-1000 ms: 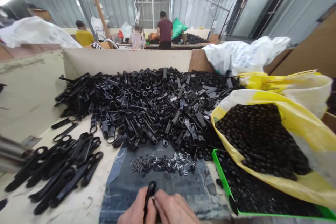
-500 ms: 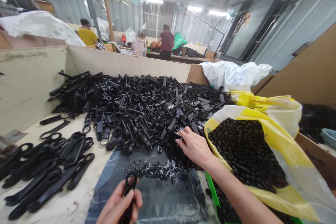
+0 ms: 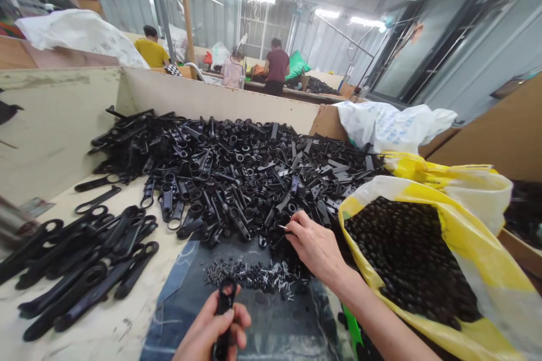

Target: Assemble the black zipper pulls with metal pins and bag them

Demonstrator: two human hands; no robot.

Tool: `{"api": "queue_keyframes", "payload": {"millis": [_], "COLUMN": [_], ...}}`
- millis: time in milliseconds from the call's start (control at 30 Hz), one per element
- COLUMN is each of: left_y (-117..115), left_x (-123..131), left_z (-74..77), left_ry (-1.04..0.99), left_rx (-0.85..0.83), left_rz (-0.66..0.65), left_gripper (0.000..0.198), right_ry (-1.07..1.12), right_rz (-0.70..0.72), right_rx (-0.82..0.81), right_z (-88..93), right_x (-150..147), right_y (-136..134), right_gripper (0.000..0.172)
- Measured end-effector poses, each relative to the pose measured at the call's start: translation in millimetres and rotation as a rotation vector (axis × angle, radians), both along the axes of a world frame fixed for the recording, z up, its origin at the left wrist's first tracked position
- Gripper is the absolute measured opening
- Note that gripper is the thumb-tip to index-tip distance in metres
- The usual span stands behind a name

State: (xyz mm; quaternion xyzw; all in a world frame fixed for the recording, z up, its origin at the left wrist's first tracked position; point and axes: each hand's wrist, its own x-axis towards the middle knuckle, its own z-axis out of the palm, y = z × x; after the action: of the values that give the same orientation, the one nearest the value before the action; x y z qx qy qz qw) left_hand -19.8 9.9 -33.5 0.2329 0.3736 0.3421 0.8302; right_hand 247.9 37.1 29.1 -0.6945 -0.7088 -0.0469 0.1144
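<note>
My left hand (image 3: 214, 327) is closed round a long black plastic handle piece (image 3: 223, 307) with a ring end, held upright over the blue cloth (image 3: 271, 324). My right hand (image 3: 314, 245) reaches forward to the near edge of the big heap of black plastic parts (image 3: 228, 172), fingers pinched on a small thin part I cannot name. A scatter of small metal pins (image 3: 254, 275) lies on the cloth between the hands.
Assembled long black handles (image 3: 84, 262) lie in a row at the left. A yellow bag (image 3: 427, 259) of small black round pieces stands at the right over a green tray (image 3: 349, 330). A white sack (image 3: 389, 124) lies behind it. Three people work at far benches.
My right hand left the handle piece and reached out to the heap's edge, then drew its fingers into a pinch. My left hand keeps the handle piece. The view tilted up.
</note>
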Motion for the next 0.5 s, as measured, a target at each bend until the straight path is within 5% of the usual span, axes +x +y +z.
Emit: {"api": "queue_keyframes", "payload": {"millis": [233, 400, 500], "left_y": [1.0, -2.9, -4.6], "left_x": [0.3, 0.7, -1.4], "left_z": [10.2, 12.9, 12.8], "left_ry": [-0.028, -0.074, -0.135], "left_rx": [-0.007, -0.019, -0.052], "left_rz": [0.136, 0.127, 0.114], "left_gripper": [0.051, 0.048, 0.044], "right_ry": [0.321, 0.478, 0.557], "right_rz": [-0.007, -0.131, -0.218], "right_rx": [0.242, 0.447, 0.596], "right_z": [-4.0, -17.8, -9.2], "right_x": [2.5, 16.7, 24.2], "right_y": [2.8, 21.8, 26.2], "right_gripper": [0.013, 0.019, 0.024]}}
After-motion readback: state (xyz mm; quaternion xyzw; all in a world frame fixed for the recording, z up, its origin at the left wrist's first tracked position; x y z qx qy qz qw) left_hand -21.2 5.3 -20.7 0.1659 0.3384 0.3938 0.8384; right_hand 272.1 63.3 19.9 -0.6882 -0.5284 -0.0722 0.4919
